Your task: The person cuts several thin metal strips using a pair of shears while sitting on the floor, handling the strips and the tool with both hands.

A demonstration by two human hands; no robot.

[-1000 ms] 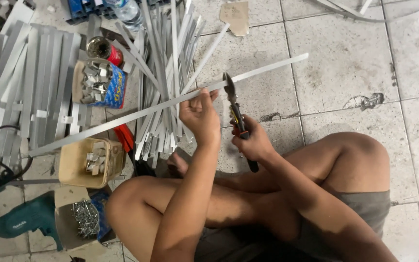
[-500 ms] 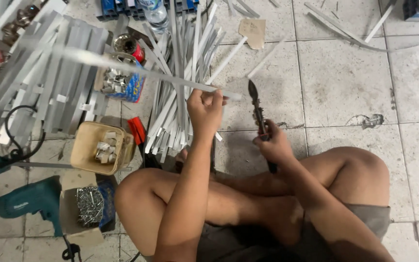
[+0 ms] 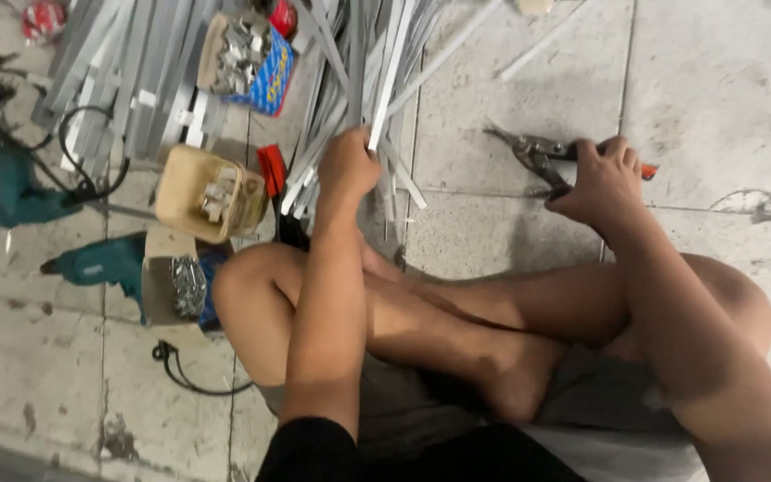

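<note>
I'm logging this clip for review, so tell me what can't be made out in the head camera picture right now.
- Metal strips: their far ends are cut off by the top edge.
- Snips: the handles are mostly covered by the right hand.
- Left hand: its fingers wrap away from the camera, so the grip on the strip is hidden.
- Small parts in the tan box: too small and blurred to identify.
- Drill: its rear is hidden by a cardboard box.

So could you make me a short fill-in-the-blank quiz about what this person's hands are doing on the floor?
1. The left hand grips a thin ____ strip from the pile of metal strips.
2. The right hand holds tin snips down on the ____ floor.
3. Two ____-coloured power drills lie beside the cardboard box.

Missing words: metal; tiled; teal
</note>
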